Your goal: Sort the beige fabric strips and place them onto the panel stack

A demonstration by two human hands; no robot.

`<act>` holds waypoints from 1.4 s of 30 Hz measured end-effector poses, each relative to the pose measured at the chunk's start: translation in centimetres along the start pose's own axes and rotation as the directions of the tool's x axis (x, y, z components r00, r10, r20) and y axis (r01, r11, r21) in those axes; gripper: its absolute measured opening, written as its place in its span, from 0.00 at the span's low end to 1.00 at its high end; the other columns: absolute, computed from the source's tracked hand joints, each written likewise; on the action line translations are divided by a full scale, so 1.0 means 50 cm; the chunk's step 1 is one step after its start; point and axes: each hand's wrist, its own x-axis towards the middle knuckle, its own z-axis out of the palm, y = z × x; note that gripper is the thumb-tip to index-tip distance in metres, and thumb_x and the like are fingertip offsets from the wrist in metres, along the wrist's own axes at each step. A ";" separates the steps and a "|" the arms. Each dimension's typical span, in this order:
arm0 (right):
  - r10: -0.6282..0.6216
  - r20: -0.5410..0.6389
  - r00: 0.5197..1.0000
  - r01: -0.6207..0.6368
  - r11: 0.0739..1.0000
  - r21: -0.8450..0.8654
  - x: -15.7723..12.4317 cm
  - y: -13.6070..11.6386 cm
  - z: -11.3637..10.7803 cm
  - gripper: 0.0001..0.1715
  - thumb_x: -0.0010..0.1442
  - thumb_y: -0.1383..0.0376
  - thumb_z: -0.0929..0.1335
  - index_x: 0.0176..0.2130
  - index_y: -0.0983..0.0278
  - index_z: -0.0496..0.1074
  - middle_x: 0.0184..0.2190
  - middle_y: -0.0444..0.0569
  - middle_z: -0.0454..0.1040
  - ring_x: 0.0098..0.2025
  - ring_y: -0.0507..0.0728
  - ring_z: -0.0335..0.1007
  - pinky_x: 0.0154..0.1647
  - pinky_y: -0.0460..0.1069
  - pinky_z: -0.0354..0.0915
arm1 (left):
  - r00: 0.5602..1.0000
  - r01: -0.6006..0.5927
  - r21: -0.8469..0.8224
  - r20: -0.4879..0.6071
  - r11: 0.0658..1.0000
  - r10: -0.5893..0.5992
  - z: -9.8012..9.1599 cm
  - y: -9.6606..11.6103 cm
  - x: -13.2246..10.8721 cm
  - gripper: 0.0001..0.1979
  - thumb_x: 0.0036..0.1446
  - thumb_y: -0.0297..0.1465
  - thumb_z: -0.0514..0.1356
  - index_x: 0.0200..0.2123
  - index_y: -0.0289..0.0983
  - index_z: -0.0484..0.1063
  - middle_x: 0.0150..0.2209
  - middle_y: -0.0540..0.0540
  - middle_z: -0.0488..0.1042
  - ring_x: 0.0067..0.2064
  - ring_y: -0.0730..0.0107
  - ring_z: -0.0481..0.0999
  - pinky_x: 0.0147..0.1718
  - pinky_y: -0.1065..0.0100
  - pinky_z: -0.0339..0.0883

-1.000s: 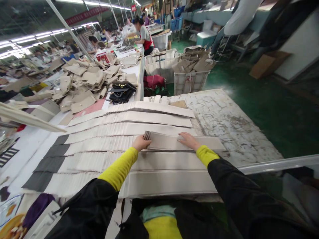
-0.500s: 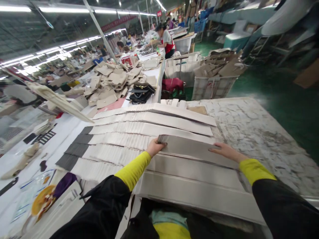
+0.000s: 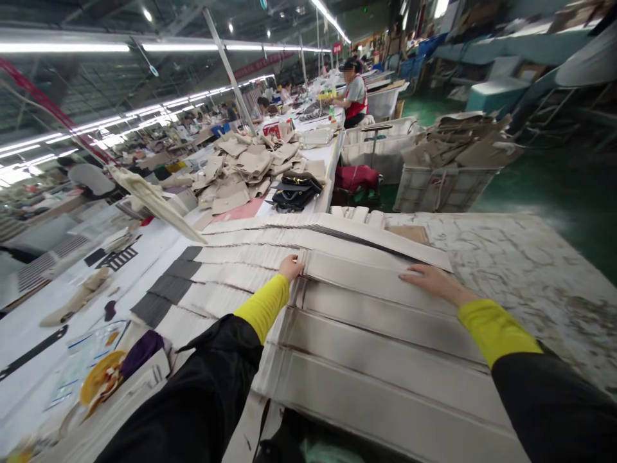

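now lying flat again mid-frame, long strip stack [image 3: 366, 273], no longer lifted; running left to right between both hands. left hand [image 3: 290, 266] curling against its left end, right hand [image 3: 427, 280] pressing flat, fingers spread, near its right end atop layered strips [image 3: 366, 360].

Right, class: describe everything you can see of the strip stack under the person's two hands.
The strip stack is a long, thin bundle of pale grey-beige strips, like card or stiff fabric, edges aligned. It lies flat and slightly slanted on rows of similar overlapping strips covering the table. The left hand grips its left end; the right hand presses flat on top near its right part.
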 end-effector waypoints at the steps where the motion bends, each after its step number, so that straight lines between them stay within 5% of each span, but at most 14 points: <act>1: -0.001 0.008 1.000 0.001 1.000 -0.003 0.008 0.000 0.002 0.35 0.43 0.41 0.60 0.39 0.64 0.69 0.40 0.52 0.70 0.42 0.61 0.65 0.42 0.51 0.60 | 1.000 -0.008 0.061 -0.011 0.998 0.009 -0.001 -0.002 0.008 0.21 0.43 0.31 0.58 0.43 0.31 0.65 0.38 0.40 0.70 0.37 0.67 0.71 0.35 0.71 0.63; 9: -0.025 0.044 0.999 0.029 0.993 -0.114 0.035 -0.006 0.026 0.30 0.46 0.45 0.61 0.38 0.64 0.70 0.36 0.53 0.71 0.39 0.61 0.66 0.40 0.53 0.60 | 0.986 -0.145 0.333 -0.036 0.932 0.166 0.012 -0.033 0.031 0.26 0.43 0.31 0.58 0.48 0.32 0.59 0.39 0.38 0.68 0.42 0.63 0.68 0.42 0.66 0.58; 14: -0.224 -0.079 0.971 0.210 0.965 -0.158 0.029 -0.024 0.089 0.27 0.47 0.57 0.63 0.45 0.69 0.66 0.44 0.57 0.65 0.47 0.61 0.59 0.50 0.54 0.54 | 0.948 -0.308 0.426 0.058 0.851 0.314 0.021 -0.034 0.030 0.14 0.47 0.26 0.53 0.39 0.33 0.67 0.42 0.38 0.66 0.43 0.64 0.67 0.43 0.67 0.57; 20: -0.254 -0.133 0.958 0.241 0.965 -0.105 0.007 -0.051 0.140 0.22 0.51 0.70 0.57 0.46 0.70 0.64 0.42 0.55 0.65 0.46 0.56 0.58 0.51 0.51 0.53 | 0.974 -0.224 0.268 0.080 0.937 0.210 0.030 0.001 0.034 0.09 0.47 0.27 0.52 0.32 0.33 0.70 0.33 0.41 0.72 0.40 0.64 0.69 0.41 0.68 0.59; 26: -0.154 -0.218 0.964 0.141 0.987 -0.077 -0.006 -0.058 0.160 0.22 0.50 0.72 0.57 0.46 0.67 0.64 0.43 0.53 0.64 0.47 0.55 0.57 0.51 0.50 0.52 | 0.986 0.000 -0.023 0.164 1.000 0.003 0.027 0.020 0.021 0.15 0.41 0.40 0.59 0.26 0.32 0.68 0.19 0.49 0.67 0.24 0.72 0.67 0.21 0.73 0.60; 33: -0.060 -0.292 0.955 0.053 0.998 -0.032 -0.026 -0.069 0.173 0.21 0.54 0.66 0.59 0.48 0.66 0.62 0.47 0.54 0.62 0.51 0.55 0.54 0.52 0.50 0.51 | 0.933 0.183 -0.353 0.358 0.918 -0.048 0.055 0.077 -0.011 0.12 0.42 0.29 0.61 0.32 0.32 0.66 0.28 0.47 0.70 0.23 0.76 0.69 0.21 0.73 0.66; 38: -0.125 -0.313 0.942 0.123 0.992 -0.025 -0.067 -0.109 0.183 0.38 0.51 0.51 0.61 0.56 0.65 0.50 0.56 0.53 0.51 0.57 0.58 0.46 0.54 0.53 0.48 | 0.935 0.160 -0.485 0.355 0.860 0.026 0.051 0.122 -0.030 0.09 0.44 0.25 0.60 0.31 0.30 0.64 0.27 0.45 0.69 0.24 0.76 0.71 0.20 0.75 0.68; 42: -0.030 -0.407 0.913 0.009 0.999 -0.053 -0.088 -0.094 0.180 0.35 0.52 0.61 0.61 0.58 0.61 0.47 0.57 0.50 0.49 0.56 0.59 0.46 0.53 0.54 0.49 | 0.923 0.190 -0.553 0.381 0.811 0.044 0.036 0.159 -0.034 0.10 0.45 0.24 0.60 0.32 0.30 0.63 0.29 0.45 0.69 0.24 0.77 0.71 0.20 0.76 0.69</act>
